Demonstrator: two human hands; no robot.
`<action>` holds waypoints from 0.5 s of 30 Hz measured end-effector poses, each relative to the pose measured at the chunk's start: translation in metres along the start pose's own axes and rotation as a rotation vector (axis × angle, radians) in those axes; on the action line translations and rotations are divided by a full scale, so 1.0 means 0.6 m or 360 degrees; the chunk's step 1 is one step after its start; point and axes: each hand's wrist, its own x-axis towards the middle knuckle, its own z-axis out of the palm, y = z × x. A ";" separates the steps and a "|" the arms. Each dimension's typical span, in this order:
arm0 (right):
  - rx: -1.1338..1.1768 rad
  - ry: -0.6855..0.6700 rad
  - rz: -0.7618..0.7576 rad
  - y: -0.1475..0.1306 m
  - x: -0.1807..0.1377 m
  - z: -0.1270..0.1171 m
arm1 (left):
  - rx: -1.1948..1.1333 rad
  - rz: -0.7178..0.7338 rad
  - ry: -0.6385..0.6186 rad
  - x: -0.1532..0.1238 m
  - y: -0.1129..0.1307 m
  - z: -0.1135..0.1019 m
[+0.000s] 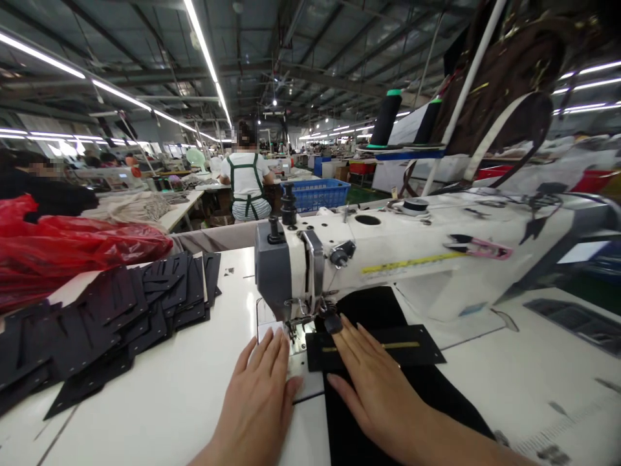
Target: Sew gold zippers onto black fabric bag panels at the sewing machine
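My left hand (259,404) lies flat and open on the white table just left of the needle plate. Flat and open too, my right hand (376,385) presses on a black fabric piece (417,353) with a gold zipper strip, which runs under the presser foot (297,327) of the white sewing machine (388,249). More black cloth (349,433) hangs toward me under my right wrist.
A spread pile of black cut pieces (111,317) covers the table's left side, with a red plastic bag (63,249) behind it. Pink thread snips (478,247) rest on the machine arm. Thread cones (387,116) stand behind. Other workers sit at tables further back.
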 end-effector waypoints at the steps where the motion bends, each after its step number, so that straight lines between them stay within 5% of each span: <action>1: -0.0042 0.0022 -0.0011 -0.005 -0.016 -0.006 | -0.0017 0.0004 -0.0041 -0.003 0.009 -0.002; 7: -0.0178 0.0198 -0.0059 -0.038 -0.076 -0.042 | -0.0652 -0.0237 -0.0230 -0.009 0.067 -0.034; 13: 0.0138 0.0371 -0.0080 -0.082 -0.110 -0.001 | -0.1782 -0.1095 -0.0273 -0.018 0.114 -0.066; 15: 0.0385 0.0421 -0.0071 -0.101 -0.112 0.025 | -0.1875 -0.1307 -0.0237 -0.027 0.109 -0.070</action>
